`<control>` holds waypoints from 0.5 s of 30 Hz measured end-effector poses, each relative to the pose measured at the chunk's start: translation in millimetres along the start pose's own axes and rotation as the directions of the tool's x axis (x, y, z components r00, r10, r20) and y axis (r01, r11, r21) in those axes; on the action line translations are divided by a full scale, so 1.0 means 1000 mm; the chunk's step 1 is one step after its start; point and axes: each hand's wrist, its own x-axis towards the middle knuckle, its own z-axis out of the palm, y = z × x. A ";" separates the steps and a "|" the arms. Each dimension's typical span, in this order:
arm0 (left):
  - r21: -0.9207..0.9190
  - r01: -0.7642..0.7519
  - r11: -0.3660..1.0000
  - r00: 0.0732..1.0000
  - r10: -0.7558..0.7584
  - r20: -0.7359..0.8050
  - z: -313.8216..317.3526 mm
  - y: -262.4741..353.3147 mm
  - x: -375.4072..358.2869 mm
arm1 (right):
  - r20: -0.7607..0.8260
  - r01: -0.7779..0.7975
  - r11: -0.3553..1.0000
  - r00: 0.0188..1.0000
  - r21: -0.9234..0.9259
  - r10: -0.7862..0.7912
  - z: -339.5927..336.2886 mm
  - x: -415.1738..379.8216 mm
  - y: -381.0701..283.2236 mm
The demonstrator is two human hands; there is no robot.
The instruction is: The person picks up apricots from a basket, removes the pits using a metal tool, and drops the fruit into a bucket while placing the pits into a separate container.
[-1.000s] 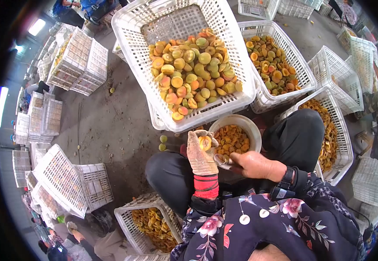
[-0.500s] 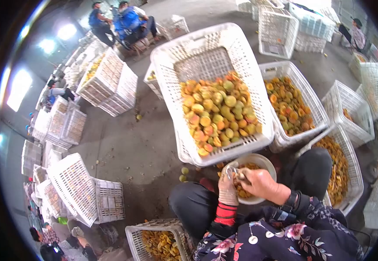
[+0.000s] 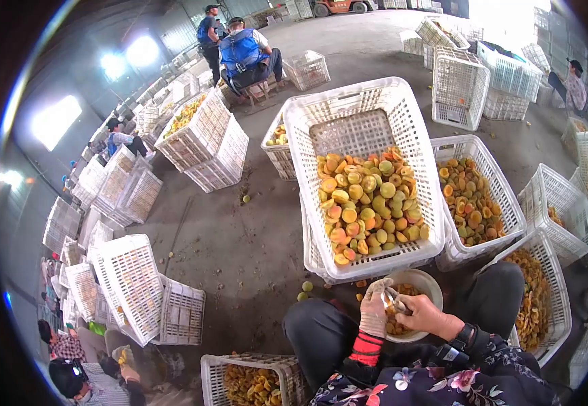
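Note:
My left hand (image 3: 373,312), in a pale, stained glove, is closed with its fingertips up against a small shiny metal tool (image 3: 390,296). My bare right hand (image 3: 432,317) grips that tool from the other side. A bit of orange fruit, apparently an apricot, shows between the hands, mostly covered by the fingers. Both hands are over a white bucket (image 3: 434,284) holding cut apricot pieces (image 3: 402,327). Just beyond it, a tilted white crate (image 3: 299,145) holds whole and halved apricots (image 3: 374,203).
Crates of apricot halves stand at right (image 3: 516,216), beside my right knee (image 3: 564,314) and at lower left (image 3: 209,379). Stacked crates (image 3: 128,284) line the left side. Several people sit or stand around the hall. Two loose green fruits (image 3: 306,291) lie on the floor.
The view has tilted up and shifted left, so the scene sits lower and further right. Both hands stay together over the bucket; the metal tool's angle between them has changed.

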 end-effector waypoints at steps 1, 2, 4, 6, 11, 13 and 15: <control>0.038 -0.032 0.999 0.995 0.036 -0.091 0.000 0.000 0.002 | 0.027 -0.029 1.000 0.999 0.008 0.029 -0.002 -0.005 -0.003; 0.078 -0.062 0.995 0.981 0.075 -0.180 -0.001 0.000 0.004 | 0.054 -0.057 0.998 0.997 0.013 0.057 -0.005 -0.009 -0.006; 0.117 -0.116 0.986 0.971 0.137 -0.194 0.001 0.004 0.004 | 0.005 -0.066 0.998 0.998 -0.022 0.066 -0.007 -0.015 -0.005; 0.082 -0.118 0.990 0.965 0.134 -0.226 0.009 0.006 0.000 | -0.147 -0.160 0.941 0.982 -0.297 0.121 -0.011 -0.019 0.005; 0.181 -0.130 0.975 0.991 0.123 0.048 0.006 -0.008 0.002 | -0.088 -0.189 0.982 0.978 0.018 0.190 -0.019 -0.002 0.005; 0.088 -0.079 0.993 0.979 0.060 0.196 0.010 -0.007 -0.002 | -0.073 -0.179 0.982 0.980 0.064 0.183 -0.014 0.007 0.013; 0.258 -0.162 0.952 0.970 0.106 0.221 0.010 -0.006 -0.002 | -0.114 -0.092 0.985 0.988 0.146 0.109 -0.016 0.007 0.012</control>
